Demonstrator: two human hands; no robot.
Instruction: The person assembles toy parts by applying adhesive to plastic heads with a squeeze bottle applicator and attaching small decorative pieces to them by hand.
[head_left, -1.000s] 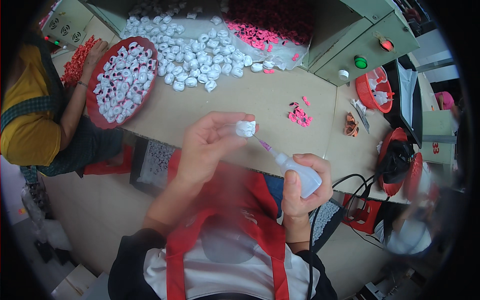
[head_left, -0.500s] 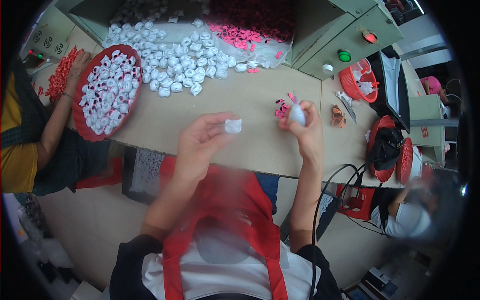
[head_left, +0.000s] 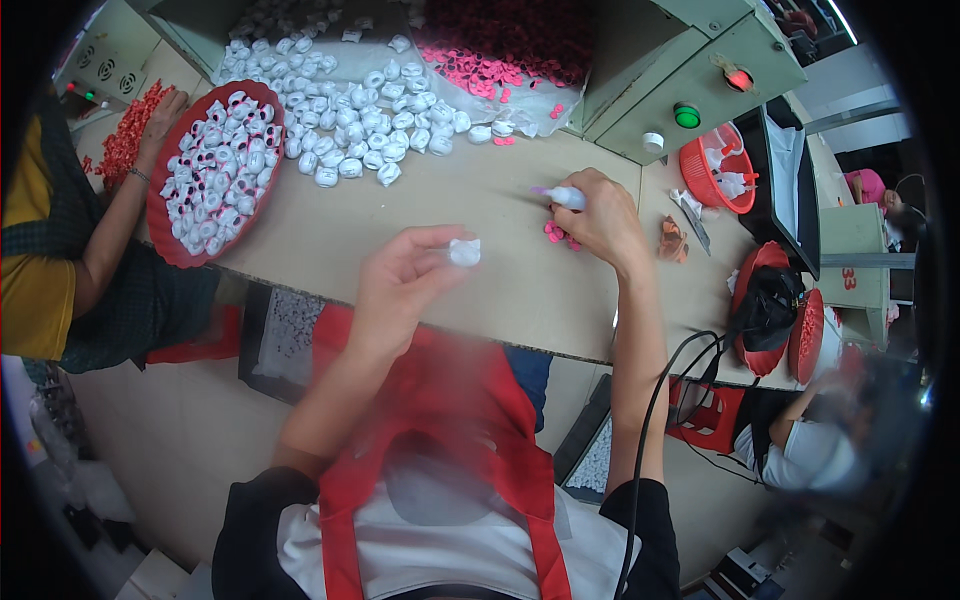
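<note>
My left hand (head_left: 400,285) pinches a small white plastic piece (head_left: 464,252) between thumb and fingertips, just above the bench. To the right, my right hand (head_left: 603,215) is closed round a small white squeeze bottle (head_left: 568,197). The bottle lies tilted almost level, its purplish nozzle pointing left, apart from the white piece. Beneath that hand is a little group of pink-and-black pieces (head_left: 556,234), partly covered by it. Many similar white pieces (head_left: 375,140) are spread loose on the bench beyond my left hand.
A red scalloped tray (head_left: 272,200) of white-and-pink pieces stands at the left, beside a co-worker's arm (head_left: 112,230). Pink pieces (head_left: 480,68) are heaped at the back. On the right are scissors (head_left: 697,225), an orange basket (head_left: 690,165), a control box (head_left: 650,110) and a black cable (head_left: 655,400).
My right hand has moved slightly away from me and turned, tipping the squeeze bottle so its nozzle points left. My left hand still holds the white plastic piece in nearly the same place.
</note>
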